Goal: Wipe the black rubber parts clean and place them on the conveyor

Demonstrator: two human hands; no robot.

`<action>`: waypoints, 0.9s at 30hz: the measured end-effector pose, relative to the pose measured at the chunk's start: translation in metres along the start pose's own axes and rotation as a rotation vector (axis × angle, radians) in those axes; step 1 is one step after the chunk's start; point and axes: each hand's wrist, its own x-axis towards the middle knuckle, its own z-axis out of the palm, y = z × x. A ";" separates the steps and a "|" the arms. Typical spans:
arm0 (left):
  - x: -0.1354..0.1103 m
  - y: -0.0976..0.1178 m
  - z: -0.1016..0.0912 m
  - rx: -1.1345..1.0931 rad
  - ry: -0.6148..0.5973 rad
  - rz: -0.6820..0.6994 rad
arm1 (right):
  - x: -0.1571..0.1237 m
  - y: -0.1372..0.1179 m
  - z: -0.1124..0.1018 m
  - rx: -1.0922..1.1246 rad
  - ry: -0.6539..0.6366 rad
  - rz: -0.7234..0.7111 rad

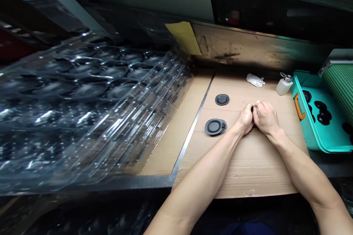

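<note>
My left hand (246,119) and my right hand (264,117) meet above a cardboard sheet (248,169), with their fingers closed together. A dark edge of a black rubber disc (252,108) shows between them, and a bit of white cloth (258,102) pokes out at the top of my right hand. Most of both is hidden by my fingers. To the left of my hands, a single black disc (222,99) and a small stack of black discs (215,126) lie flat on the cardboard.
A crumpled white wipe (255,80) and a white pump dispenser bottle (284,84) stand beyond my hands. At right is a teal tray (309,132) holding several black discs. Stacked clear plastic trays (82,91) fill the left side, and a metal strip (190,132) edges the cardboard.
</note>
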 end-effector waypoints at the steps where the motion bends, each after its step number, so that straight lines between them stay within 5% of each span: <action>1: 0.000 0.000 0.000 -0.003 0.001 0.007 | 0.000 0.000 0.000 0.004 -0.004 -0.001; 9: 0.002 0.003 -0.004 0.009 -0.046 -0.023 | -0.001 -0.002 -0.005 0.156 -0.030 -0.024; 16: 0.006 0.013 -0.012 0.029 -0.262 -0.262 | 0.004 0.022 -0.032 0.240 0.350 0.233; 27: 0.007 0.020 -0.015 -0.015 -0.248 -0.306 | 0.005 0.026 -0.026 0.179 0.271 0.300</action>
